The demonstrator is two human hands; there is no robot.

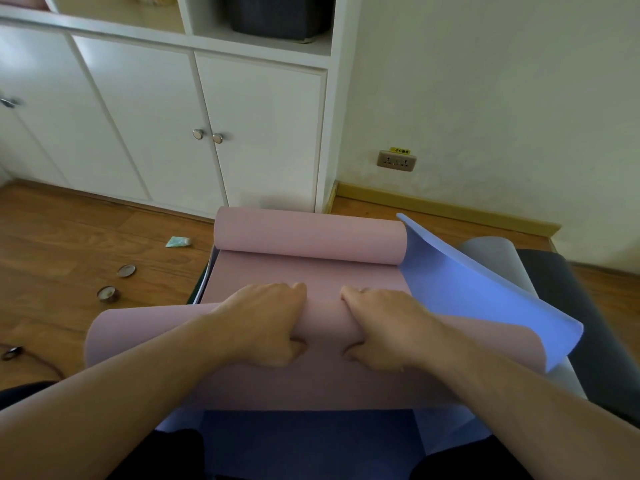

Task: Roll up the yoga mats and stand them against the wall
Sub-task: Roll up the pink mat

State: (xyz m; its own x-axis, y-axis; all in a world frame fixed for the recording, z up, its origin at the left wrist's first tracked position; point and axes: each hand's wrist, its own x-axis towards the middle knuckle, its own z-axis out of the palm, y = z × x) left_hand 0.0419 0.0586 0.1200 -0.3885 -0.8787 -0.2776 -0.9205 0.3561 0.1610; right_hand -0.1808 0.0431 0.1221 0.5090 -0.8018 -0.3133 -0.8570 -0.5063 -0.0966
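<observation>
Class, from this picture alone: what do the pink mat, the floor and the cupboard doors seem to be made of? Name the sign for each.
Pink mat: likely soft matte foam; it curls into a smooth roll at the far end and dents under the left hand and right hand.
Floor: glossy wood or laminate, with visible grain.
Cupboard doors: smooth white painted or laminated board; the core is hidden.
</observation>
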